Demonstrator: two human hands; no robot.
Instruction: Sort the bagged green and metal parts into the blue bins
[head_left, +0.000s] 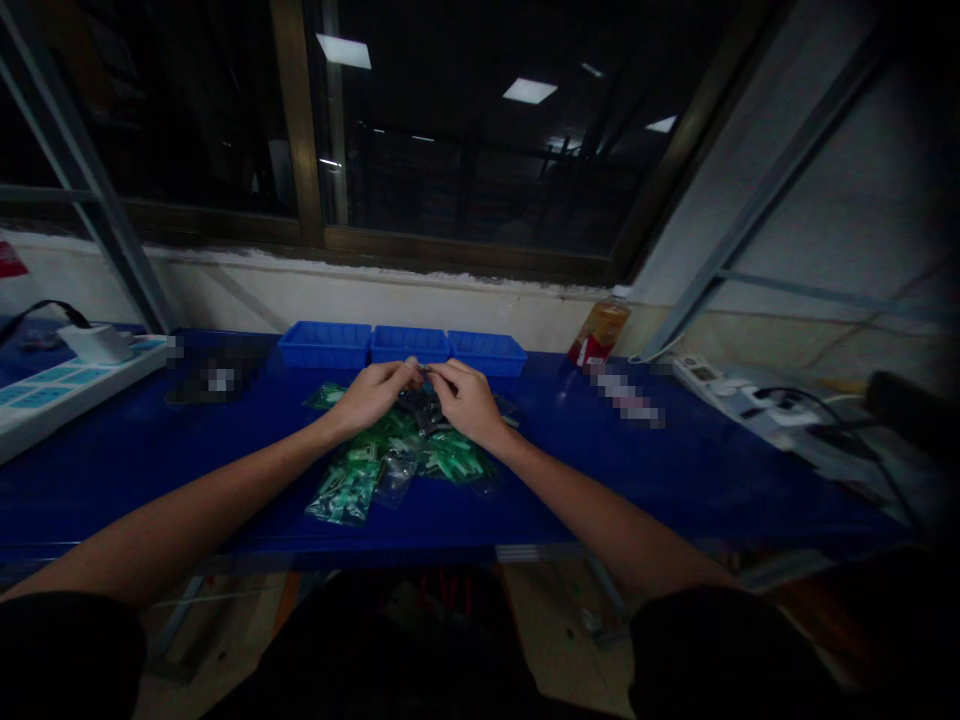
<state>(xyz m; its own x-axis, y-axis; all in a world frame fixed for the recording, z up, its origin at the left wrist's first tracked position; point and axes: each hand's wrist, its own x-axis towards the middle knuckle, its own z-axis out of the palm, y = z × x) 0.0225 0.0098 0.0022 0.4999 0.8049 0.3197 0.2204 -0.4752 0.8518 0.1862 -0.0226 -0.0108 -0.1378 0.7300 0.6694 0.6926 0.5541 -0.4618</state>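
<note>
- I get one head-worn view, facing forward and down over the tabletop [675, 470].
- Wide but near; left grip [373, 395] and right grip [472, 403] sit mid-frame.
- Window [480, 180] takes up my upper middle.

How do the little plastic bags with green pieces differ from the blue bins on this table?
The bags are clear with green pieces inside; the bins are solid blue. The bags lie in a loose pile; the bins stand in a row. The bags are nearer the camera; the bins are farther back, near the wall. Both rest on the blue tabletop.
</note>
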